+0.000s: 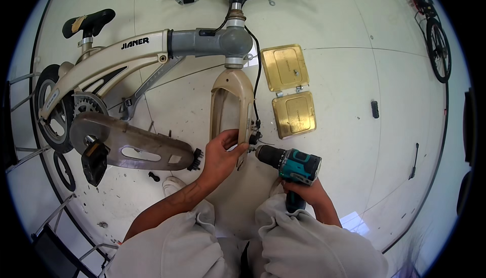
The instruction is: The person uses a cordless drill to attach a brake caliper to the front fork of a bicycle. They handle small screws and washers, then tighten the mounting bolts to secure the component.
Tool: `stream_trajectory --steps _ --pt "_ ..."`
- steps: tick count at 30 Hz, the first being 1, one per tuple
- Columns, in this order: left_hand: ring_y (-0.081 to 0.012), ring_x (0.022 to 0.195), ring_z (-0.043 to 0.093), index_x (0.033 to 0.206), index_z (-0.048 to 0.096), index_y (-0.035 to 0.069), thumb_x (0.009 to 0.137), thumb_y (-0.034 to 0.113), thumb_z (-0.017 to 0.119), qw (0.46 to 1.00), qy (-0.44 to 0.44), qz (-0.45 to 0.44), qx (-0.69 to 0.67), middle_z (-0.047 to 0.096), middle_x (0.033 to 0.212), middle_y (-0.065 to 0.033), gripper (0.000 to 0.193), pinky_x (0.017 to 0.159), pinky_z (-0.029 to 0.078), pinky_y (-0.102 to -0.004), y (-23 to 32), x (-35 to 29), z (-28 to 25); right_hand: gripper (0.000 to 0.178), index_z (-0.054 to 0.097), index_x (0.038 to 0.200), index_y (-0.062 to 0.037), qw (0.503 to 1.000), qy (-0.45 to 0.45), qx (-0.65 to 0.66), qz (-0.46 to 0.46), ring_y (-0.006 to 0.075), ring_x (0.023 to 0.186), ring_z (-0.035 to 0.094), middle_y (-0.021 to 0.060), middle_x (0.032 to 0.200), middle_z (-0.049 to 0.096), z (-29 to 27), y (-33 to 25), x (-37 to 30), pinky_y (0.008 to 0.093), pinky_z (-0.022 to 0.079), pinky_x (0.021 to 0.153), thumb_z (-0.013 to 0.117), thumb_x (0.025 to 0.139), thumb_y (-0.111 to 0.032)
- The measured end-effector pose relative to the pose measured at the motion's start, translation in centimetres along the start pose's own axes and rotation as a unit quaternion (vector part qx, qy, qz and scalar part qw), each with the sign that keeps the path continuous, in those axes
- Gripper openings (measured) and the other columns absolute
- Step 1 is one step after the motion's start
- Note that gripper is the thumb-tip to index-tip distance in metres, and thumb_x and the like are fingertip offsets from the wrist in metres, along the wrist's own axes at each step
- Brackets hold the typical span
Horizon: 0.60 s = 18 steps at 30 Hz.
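Evidently steadies the pale bicycle fork [232, 81] with the left hand [221, 150], with thumb and fingers clamped on the lower part of 1 leg, likely to stop any swing under pressure from the tool. Holds the green-and-black drill [299, 166] by its grip in the right hand [306, 191], with fingers wrapped round the handle, low between the knees, perhaps for better control. Points the chuck [269, 155] leftward at the outer side of the same leg, just below a black fitting [254, 137], presumably to line up with hardware there; cannot tell whether touching. Shows no wheel between the 2 fork legs, probably allowing free finger room. Has 2 gold panels [284, 68] lying right of the fork and a brown chain guard [152, 140] left of it, both apart from the drill.
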State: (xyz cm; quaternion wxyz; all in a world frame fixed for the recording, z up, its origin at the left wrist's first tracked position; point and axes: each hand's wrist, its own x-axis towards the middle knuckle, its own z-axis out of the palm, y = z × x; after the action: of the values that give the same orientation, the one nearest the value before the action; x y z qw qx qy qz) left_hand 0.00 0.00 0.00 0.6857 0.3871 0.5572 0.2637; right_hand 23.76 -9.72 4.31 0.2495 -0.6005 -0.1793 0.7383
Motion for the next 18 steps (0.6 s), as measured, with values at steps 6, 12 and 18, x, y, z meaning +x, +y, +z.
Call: stream_trajectory --steps 6,12,18 --pt "-0.0174 0.104 0.062 0.114 0.056 -0.007 0.084 0.000 0.066 1.000 0.003 -0.006 -0.010 0.065 0.108 -0.0128 0.032 0.095 0.047 -0.0298 0.4 0.1 -0.3 0.023 0.062 0.099 -0.0036 0.999 -0.004 -0.033 -0.030 0.0135 0.073 0.062 0.0042 0.085 0.066 -0.3 1.2 0.6 0.0298 0.052 0.064 0.070 0.078 0.000" --pt "-0.0165 0.103 0.061 0.117 0.054 -0.006 0.084 0.000 0.066 1.000 -0.008 -0.001 -0.008 0.064 0.110 -0.0117 0.036 0.094 0.048 -0.0298 0.0 0.1 -0.5 0.022 0.061 0.099 -0.0023 1.000 0.003 0.024 0.003 0.0139 0.070 0.061 0.0063 0.087 0.067 0.9 -1.1 0.0 0.0294 0.051 0.064 0.070 0.079 -0.002" --pt "-0.0165 0.104 0.060 0.117 0.054 -0.006 0.083 0.000 0.067 1.000 -0.005 0.000 -0.023 0.063 0.111 -0.0119 0.037 0.095 0.047 -0.0297 0.2 0.1 -0.3 0.022 0.061 0.099 -0.0012 0.997 0.031 0.063 0.026 0.0144 0.067 0.060 0.0082 0.087 0.067 1.3 -0.3 0.1 0.0297 0.051 0.062 0.071 0.080 -0.003"
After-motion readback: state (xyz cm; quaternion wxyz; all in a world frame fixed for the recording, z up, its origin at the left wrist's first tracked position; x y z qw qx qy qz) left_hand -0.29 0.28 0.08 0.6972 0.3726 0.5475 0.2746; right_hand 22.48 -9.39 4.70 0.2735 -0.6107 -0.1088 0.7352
